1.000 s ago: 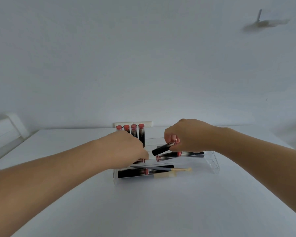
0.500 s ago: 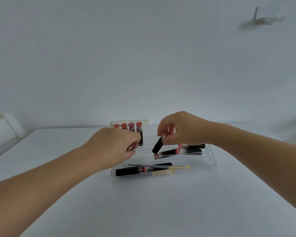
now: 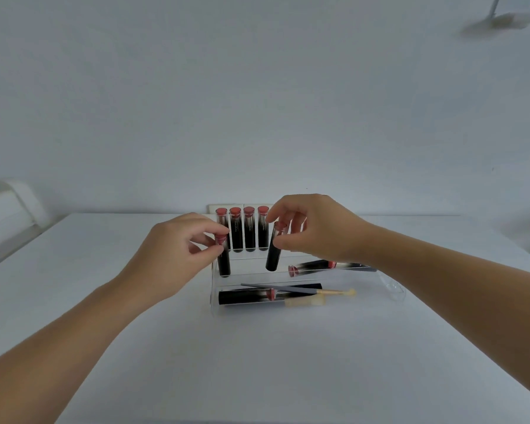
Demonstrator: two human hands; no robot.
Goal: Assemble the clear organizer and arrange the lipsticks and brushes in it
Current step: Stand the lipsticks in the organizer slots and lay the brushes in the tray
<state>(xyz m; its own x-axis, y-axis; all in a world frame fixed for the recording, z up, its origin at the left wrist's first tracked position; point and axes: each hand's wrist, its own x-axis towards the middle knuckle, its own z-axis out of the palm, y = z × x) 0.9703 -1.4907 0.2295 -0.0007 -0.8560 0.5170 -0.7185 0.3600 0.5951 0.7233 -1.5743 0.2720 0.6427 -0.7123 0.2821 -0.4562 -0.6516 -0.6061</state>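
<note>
A clear stepped organizer (image 3: 393,290) sits on the white table. Several black lipsticks with pink-red caps (image 3: 243,232) stand upright in its back row. My left hand (image 3: 178,249) pinches the top of another lipstick (image 3: 223,261), upright at the left end of the middle row. My right hand (image 3: 315,231) pinches a lipstick (image 3: 273,258) by its top, tilted slightly, its base at the middle row. A lipstick (image 3: 314,267) lies flat in the middle row. The front row holds a lying lipstick (image 3: 245,295), a thin dark brush (image 3: 285,288) and a wooden-handled brush (image 3: 334,292).
The white table (image 3: 257,362) reaches a plain wall behind the organizer. A white socket strip (image 3: 211,207) shows behind the back row. A white object (image 3: 10,209) stands at the far left edge.
Both hands have lifted and each has turned its lipstick from lying or slanted to nearly upright over the middle row. The camera view has dropped slightly.
</note>
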